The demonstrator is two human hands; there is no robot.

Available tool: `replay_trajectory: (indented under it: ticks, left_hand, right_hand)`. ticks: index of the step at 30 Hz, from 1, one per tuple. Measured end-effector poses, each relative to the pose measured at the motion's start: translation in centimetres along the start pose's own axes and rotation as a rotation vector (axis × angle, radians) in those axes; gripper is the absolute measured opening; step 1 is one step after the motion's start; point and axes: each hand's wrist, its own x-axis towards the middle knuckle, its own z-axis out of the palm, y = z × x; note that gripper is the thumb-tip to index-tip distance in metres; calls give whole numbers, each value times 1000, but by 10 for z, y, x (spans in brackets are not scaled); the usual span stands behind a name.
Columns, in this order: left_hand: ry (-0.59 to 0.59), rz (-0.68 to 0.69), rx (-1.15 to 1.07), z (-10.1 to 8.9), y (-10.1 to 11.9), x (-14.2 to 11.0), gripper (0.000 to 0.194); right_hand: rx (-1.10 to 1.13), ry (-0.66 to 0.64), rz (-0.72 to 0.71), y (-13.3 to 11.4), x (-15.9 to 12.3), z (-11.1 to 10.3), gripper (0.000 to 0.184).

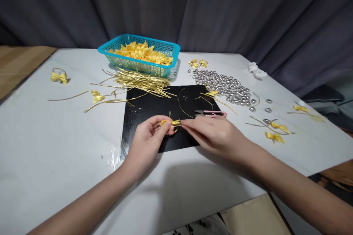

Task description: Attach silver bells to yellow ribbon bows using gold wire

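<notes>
My left hand (150, 132) is closed, its thumb and fingers pinching a small yellow ribbon bow (175, 122). Thin gold wire ends stick out of the bow, and a gold loop curves just below it. From the other side, the fingertips of my right hand (217, 132) press together on the gold wire at the bow's right end. Both hands are over a black mat (143, 117). Pink-handled thread snips (212, 113) lie on the mat just beyond my right hand. Part of the bow is hidden by my left fingers.
A turquoise basket (103, 49) of yellow bows stands at the back. Before it lies a heap of gold wires (143, 82). Many silver beads (223, 84) spread on the right, near loose bows (275, 137). A finished-looking bow ring (59, 76) sits far left, crumpled tissue (257, 69) far right.
</notes>
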Motion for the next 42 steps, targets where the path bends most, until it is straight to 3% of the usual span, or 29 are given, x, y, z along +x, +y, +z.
replay_trajectory:
  ticks: [5, 13, 19, 24, 28, 34, 42]
  left_hand:
    - [-22, 8, 14, 0, -3, -1, 9]
    - [-151, -35, 71, 1, 0, -3, 8]
    - [-92, -52, 34, 1, 0, -1, 7]
    - [-28, -33, -1, -1, -3, 0, 11]
    - [-18, -24, -61, -2, -3, -1, 11]
    - [11, -43, -146, -4, -4, 0, 13]
    - [24, -60, -104, -3, -2, 0, 13]
  right_hand:
    - [31, -72, -11, 8, 9, -6, 13]
    - [229, -100, 80, 21, 23, 11, 13]
    - [262, -33, 154, 24, 17, 12, 8]
    - [273, 31, 183, 8, 13, 3, 8]
    - [291, -11, 137, -7, 8, 8, 14]
    - [94, -54, 27, -14, -3, 21, 23]
    - [-5, -55, -98, -14, -1, 20, 18]
